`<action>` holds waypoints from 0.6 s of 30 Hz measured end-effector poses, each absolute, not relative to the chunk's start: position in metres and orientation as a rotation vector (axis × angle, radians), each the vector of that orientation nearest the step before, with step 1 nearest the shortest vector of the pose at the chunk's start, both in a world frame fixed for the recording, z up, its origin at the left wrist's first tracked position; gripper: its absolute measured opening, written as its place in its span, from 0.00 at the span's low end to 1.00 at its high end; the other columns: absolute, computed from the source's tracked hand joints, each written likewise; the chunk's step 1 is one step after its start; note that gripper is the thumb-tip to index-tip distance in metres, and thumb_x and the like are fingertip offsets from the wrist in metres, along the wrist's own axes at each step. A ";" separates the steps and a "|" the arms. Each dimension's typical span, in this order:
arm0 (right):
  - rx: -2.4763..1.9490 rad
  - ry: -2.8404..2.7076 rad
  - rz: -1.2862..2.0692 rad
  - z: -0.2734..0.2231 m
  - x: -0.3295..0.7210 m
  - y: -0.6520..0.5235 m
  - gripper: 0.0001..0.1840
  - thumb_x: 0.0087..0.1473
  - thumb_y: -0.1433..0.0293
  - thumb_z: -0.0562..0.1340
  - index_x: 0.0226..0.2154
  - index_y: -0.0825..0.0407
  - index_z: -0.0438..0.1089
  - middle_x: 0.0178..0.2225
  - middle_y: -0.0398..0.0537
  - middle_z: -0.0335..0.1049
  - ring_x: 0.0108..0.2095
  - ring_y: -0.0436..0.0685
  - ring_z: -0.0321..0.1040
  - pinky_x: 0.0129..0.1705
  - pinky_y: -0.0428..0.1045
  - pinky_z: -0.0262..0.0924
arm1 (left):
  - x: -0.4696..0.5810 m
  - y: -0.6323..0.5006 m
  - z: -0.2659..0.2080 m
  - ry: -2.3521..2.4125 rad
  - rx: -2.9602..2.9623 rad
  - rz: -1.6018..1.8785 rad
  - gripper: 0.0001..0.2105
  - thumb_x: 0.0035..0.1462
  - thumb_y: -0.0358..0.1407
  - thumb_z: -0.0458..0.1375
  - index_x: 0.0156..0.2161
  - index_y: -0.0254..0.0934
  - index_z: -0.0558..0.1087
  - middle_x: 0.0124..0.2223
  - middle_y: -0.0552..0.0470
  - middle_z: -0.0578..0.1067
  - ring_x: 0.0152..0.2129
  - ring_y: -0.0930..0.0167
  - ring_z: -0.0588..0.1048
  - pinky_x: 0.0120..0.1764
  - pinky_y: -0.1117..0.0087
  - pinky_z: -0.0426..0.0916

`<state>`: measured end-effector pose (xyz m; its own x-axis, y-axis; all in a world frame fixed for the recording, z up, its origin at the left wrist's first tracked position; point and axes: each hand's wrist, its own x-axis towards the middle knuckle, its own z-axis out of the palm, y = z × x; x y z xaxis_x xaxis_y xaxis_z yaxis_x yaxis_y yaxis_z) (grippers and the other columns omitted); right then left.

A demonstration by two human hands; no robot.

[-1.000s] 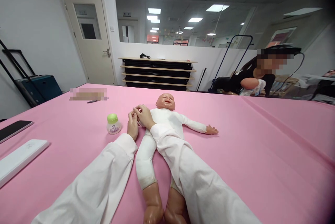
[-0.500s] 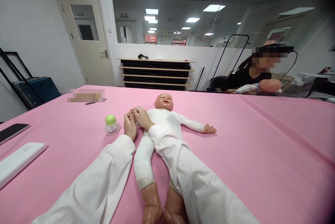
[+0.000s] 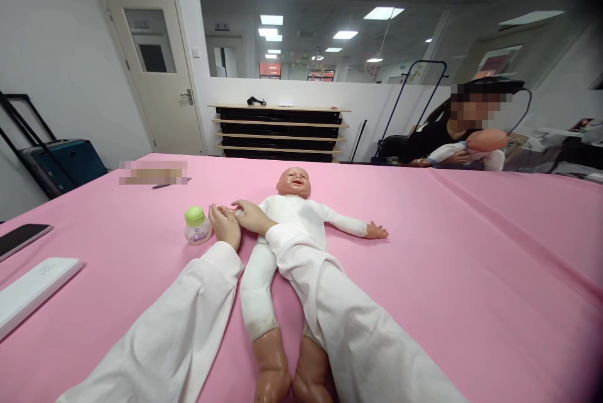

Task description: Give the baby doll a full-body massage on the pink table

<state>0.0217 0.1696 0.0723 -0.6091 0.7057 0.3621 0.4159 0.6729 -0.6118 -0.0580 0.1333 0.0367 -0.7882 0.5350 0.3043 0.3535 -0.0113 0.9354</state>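
A baby doll (image 3: 295, 213) with a white cloth body lies on its back on the pink table cover, its head away from me. My left hand (image 3: 226, 227) is closed around the doll's hand on the left side, which shows only in small part. Just beside it, my right hand (image 3: 255, 218) is closed over the doll's forearm, hiding most of that limb. A small jar with a green lid (image 3: 198, 226) stands close to the left of my left hand. The doll's other arm (image 3: 347, 224) stretches out to the right.
On the left of the pink-covered table (image 3: 447, 277) lie a white power bank (image 3: 40, 290) and a dark phone (image 3: 21, 240). A pen (image 3: 164, 185) lies farther back. Across the table at right, a person (image 3: 438, 136) holds another doll (image 3: 487, 140). A suitcase (image 3: 66, 164) stands at far left.
My left hand has moved left towards the jar, away from my right hand, and the fingers of both have shifted along the doll's arm. The other person's doll is raised a little.
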 end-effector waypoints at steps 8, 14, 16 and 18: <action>-0.865 -2.344 0.562 0.075 0.023 0.165 0.13 0.56 0.64 0.56 0.36 0.57 0.67 0.36 0.47 0.68 0.37 0.51 0.66 0.41 0.51 0.62 | -0.057 0.129 0.035 2.303 1.231 1.542 0.24 0.56 0.29 0.41 0.59 0.23 0.54 0.64 0.40 0.45 0.61 0.62 0.45 0.60 0.58 0.43; -0.869 -2.377 0.479 0.074 0.023 0.166 0.14 0.56 0.65 0.56 0.41 0.57 0.65 0.41 0.48 0.66 0.41 0.54 0.65 0.43 0.54 0.62 | -0.058 0.132 0.031 2.317 1.313 1.482 0.24 0.57 0.29 0.39 0.58 0.25 0.56 0.64 0.40 0.47 0.61 0.61 0.43 0.59 0.49 0.39; -0.861 -2.389 0.445 0.075 0.023 0.164 0.11 0.56 0.70 0.55 0.42 0.57 0.65 0.42 0.50 0.66 0.43 0.55 0.64 0.47 0.55 0.59 | -0.060 0.133 0.029 2.313 1.320 1.487 0.23 0.57 0.29 0.39 0.57 0.25 0.57 0.63 0.40 0.49 0.61 0.60 0.44 0.59 0.49 0.38; -0.847 -2.398 0.410 0.079 0.024 0.157 0.12 0.55 0.76 0.54 0.42 0.57 0.66 0.44 0.52 0.66 0.46 0.55 0.62 0.52 0.54 0.55 | -0.062 0.134 0.027 2.303 1.323 1.501 0.22 0.57 0.29 0.39 0.57 0.26 0.58 0.63 0.39 0.50 0.61 0.60 0.45 0.59 0.49 0.38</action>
<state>0.0244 0.1574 0.0792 -0.6450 0.6500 0.4019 0.4793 0.7537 -0.4497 -0.0624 0.1338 0.0269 -0.6206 0.6982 0.3569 0.6084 0.1416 0.7809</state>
